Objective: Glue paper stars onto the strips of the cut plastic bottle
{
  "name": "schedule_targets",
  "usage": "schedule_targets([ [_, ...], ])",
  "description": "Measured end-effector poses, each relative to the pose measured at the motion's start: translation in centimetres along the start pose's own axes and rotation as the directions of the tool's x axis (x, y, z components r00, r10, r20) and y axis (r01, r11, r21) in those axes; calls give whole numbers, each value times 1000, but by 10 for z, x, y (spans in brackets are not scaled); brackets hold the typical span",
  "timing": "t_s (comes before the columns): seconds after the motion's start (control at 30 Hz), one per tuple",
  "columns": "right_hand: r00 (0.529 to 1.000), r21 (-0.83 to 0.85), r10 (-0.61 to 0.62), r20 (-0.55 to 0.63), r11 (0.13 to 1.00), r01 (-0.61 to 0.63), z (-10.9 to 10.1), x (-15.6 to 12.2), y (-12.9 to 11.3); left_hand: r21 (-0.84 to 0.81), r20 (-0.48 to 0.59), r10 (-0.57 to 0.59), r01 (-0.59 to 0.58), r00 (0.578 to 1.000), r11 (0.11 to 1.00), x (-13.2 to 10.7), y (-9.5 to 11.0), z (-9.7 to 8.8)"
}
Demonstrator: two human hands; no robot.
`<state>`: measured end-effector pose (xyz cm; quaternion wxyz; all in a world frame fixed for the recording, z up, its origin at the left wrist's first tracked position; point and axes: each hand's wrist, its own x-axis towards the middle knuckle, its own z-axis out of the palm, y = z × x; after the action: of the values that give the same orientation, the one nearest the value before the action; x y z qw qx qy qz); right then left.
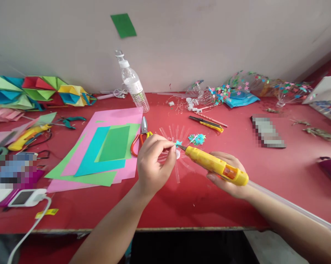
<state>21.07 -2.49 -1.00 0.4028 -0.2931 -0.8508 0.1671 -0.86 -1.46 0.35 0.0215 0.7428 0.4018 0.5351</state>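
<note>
Fingertips of the left hand (154,165) pinched a small turquoise star (178,143) just beside the nozzle (182,147) of a yellow plastic glue gun (206,160); the right hand (233,189) gripped it, fingers curled.

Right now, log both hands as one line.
left hand: pinches blue star; right hand: holds yellow glue gun; nozzle: close to star, contact unclear; below: clear strips, red table
</note>
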Motion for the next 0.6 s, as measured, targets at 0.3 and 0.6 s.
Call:
schedule_targets([
  [0.3, 1000, -37, 0, -8, 999, 0, -1, 3, -2, 6, -1, -13, 13, 1000, 1000, 0, 0, 0],
  [0.6, 1000, -64, 3, 0, 998, -3, -2, 4, -4, 1, -10, -6, 6, 1000, 1000, 0, 0, 0],
])
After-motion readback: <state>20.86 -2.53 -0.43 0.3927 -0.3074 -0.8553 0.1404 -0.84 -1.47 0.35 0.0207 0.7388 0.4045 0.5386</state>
